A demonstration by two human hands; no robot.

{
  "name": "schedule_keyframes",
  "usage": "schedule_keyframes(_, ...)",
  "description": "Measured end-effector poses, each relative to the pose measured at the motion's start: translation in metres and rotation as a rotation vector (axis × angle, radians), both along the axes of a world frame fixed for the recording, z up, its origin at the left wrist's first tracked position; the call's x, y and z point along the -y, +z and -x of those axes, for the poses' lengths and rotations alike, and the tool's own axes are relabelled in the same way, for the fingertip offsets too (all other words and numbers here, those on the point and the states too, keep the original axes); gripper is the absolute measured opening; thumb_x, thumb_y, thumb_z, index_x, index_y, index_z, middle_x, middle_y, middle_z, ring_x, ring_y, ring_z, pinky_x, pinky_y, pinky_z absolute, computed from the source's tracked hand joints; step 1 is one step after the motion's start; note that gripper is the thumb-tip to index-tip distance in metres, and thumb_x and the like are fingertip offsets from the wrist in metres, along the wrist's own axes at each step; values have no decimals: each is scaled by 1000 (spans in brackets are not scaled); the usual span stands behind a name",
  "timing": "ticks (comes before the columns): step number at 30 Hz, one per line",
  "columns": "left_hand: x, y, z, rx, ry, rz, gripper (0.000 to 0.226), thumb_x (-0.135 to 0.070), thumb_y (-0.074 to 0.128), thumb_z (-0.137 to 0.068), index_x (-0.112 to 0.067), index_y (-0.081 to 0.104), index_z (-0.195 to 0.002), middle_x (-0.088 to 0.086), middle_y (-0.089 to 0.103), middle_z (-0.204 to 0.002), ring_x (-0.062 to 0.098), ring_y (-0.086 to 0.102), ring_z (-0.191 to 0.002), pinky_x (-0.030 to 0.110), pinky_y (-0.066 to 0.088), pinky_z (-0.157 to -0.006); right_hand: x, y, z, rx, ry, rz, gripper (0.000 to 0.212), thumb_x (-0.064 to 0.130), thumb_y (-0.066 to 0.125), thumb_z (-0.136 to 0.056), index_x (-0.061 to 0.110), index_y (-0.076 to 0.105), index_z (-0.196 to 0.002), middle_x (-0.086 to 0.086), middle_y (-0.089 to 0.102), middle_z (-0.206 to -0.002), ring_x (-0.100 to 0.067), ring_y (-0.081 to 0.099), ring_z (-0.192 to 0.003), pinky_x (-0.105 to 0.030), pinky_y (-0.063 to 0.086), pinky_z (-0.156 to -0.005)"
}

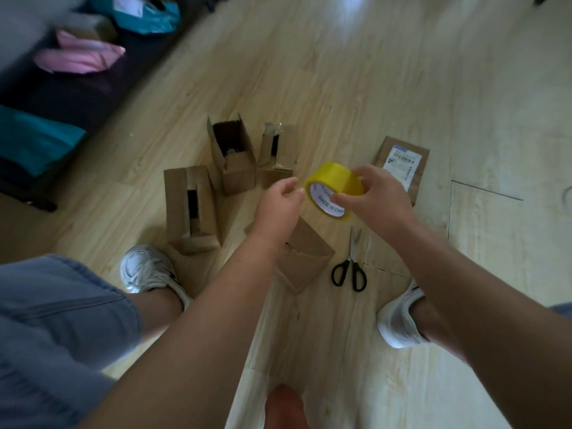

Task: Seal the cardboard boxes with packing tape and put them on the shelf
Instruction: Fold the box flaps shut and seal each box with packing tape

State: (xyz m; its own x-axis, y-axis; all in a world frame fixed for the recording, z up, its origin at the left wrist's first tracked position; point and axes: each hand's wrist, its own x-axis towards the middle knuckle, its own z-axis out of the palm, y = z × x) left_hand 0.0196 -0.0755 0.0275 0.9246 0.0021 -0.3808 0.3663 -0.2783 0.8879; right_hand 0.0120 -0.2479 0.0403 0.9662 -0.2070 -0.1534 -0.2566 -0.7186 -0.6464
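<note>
A yellow roll of packing tape is held above the wooden floor by my right hand, whose fingers curl round its rim. My left hand is just left of the roll, fingertips pinched together at its edge; whether they hold the tape's end I cannot tell. Below stand several small cardboard boxes: a tall one with a slit in its top, an open one, a taped one, a flat one under my left wrist, and a labelled one behind my right hand.
Black-handled scissors lie on the floor beside the flat box. My white shoes stand either side. A dark low surface at upper left carries pink and teal parcels.
</note>
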Motion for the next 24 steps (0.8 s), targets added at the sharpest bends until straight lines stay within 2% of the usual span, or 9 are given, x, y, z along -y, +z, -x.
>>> schedule_keyframes(4,-2,27,9,107,-35,46,36,-21,62,-97,-15,61,-133,-4,64,-122,5,58,-108,19,45,-90,-14,16,19,120,29,88,56,42,78,-79,14,63,-125,4,52,-102,-17,54,-101,-26,39,-78)
schedule_keyframes(6,0,36,12,102,-80,72,31,-20,67,-94,-15,67,-124,-6,67,-108,-3,59,-95,5,46,-74,-20,19,24,145,31,131,55,43,78,-79,11,65,-122,2,53,-100,-20,54,-102,-28,40,-80)
schedule_keyframes(7,0,40,15,99,-93,85,29,-20,69,-92,-15,69,-120,-7,67,-102,-4,59,-93,2,44,-67,-22,21,26,156,31,149,56,44,78,-78,11,65,-122,0,55,-101,-21,55,-105,-28,40,-81)
schedule_keyframes(8,-1,40,16,96,-96,96,28,-19,72,-89,-16,70,-117,-7,68,-99,0,61,-95,4,45,-66,-23,22,27,161,34,165,57,46,78,-78,11,66,-121,-2,57,-102,-22,55,-106,-29,41,-82)
schedule_keyframes(10,-3,40,18,119,-81,95,22,-19,76,-85,-21,74,-107,-3,71,-100,10,63,-104,16,48,-76,-25,24,28,165,51,187,57,49,77,-78,12,66,-121,-3,59,-104,-23,55,-106,-31,43,-83)
schedule_keyframes(13,-7,39,20,168,-32,85,13,-16,78,-83,-24,77,-93,-1,74,-98,13,66,-103,28,53,-87,-29,25,30,175,81,181,57,51,78,-78,12,67,-120,-4,59,-102,-23,55,-104,-33,45,-83)
schedule_keyframes(20,-10,36,19,185,5,32,6,-16,74,-88,-16,77,-92,-2,74,-89,9,68,-90,25,54,-80,-35,26,32,127,130,182,59,52,77,-79,15,65,-123,-2,58,-106,-21,54,-105,-32,45,-87)
schedule_keyframes(22,-11,35,19,163,20,27,5,-18,72,-89,-16,76,-92,-4,73,-87,5,66,-87,20,51,-74,-35,25,31,46,147,101,62,49,81,-76,19,62,-127,1,57,-109,-17,55,-103,-36,48,-90)
schedule_keyframes(24,-13,33,16,135,47,27,3,-19,71,-90,-18,74,-90,-7,71,-85,2,63,-83,21,48,-71,-33,27,31,-100,161,-94,62,45,85,-74,22,60,-126,4,59,-110,-14,59,-99,-33,52,-85)
